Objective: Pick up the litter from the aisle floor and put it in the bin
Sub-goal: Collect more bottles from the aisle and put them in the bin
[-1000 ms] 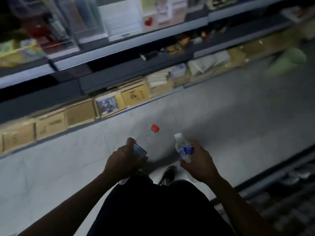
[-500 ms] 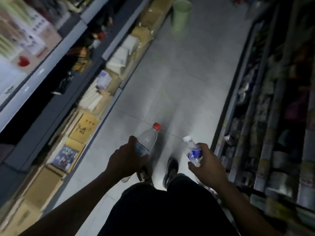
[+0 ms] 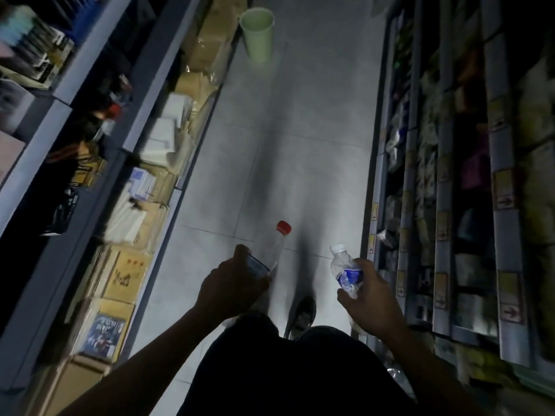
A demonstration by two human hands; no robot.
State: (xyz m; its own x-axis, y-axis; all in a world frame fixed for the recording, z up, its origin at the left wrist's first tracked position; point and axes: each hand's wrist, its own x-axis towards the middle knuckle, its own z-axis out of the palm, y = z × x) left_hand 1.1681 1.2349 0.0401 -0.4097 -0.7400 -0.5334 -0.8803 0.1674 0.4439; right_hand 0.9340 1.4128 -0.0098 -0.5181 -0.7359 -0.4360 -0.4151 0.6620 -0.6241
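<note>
My left hand (image 3: 231, 285) is closed around a clear plastic bottle with a red cap (image 3: 274, 247), its neck pointing up and forward. A smaller crumpled clear bottle with a white cap and blue label (image 3: 345, 270) is gripped in my right hand (image 3: 368, 298). Both hands are held out at waist height over the grey tiled aisle floor (image 3: 300, 130). A pale green bin (image 3: 258, 33) stands upright far ahead, at the left side of the aisle beside the shelving.
Shelving with cardboard boxes, books and stationery (image 3: 144, 187) runs along the left. Tall racks of packaged goods (image 3: 450, 175) line the right. The aisle between them is narrow. My shoe (image 3: 303, 313) shows on the floor below my hands.
The view has swung from facing the left shelves to looking straight down the aisle, and the green bin now sits ahead at the top. Both hands still hold their bottles.
</note>
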